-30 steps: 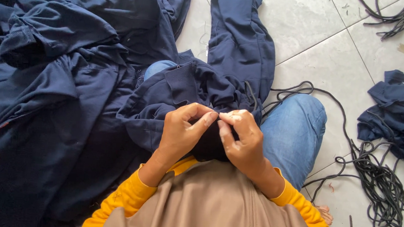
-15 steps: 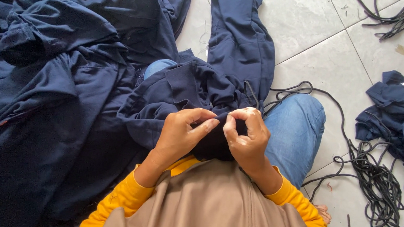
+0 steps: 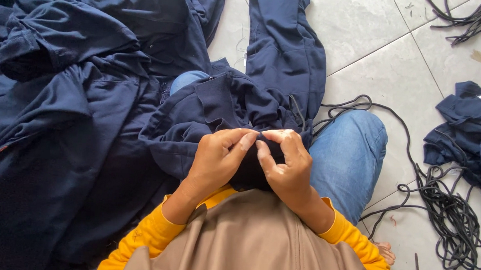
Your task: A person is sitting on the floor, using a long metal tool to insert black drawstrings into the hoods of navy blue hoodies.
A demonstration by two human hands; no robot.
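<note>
Our left hand (image 3: 216, 160) and right hand (image 3: 289, 162) meet on the navy garment (image 3: 226, 103) in our lap, each grip pinching its fabric; black cords (image 3: 449, 214) lie right.

A plain dark navy fabric garment (image 3: 237, 104) lies over the faded blue denim jeans (image 3: 349, 154). Left of it, the heaped cloth (image 3: 67, 111) is the same navy. Right of it, black cords (image 3: 449, 217) cross pale grey marbled floor tiles (image 3: 366, 25). Below it, sleeves (image 3: 143, 241) are mustard yellow.

The fingers (image 3: 285, 141) hide the pinched spot on the navy garment (image 3: 225, 111); frame edges crop the cord tangle (image 3: 460, 223).
</note>
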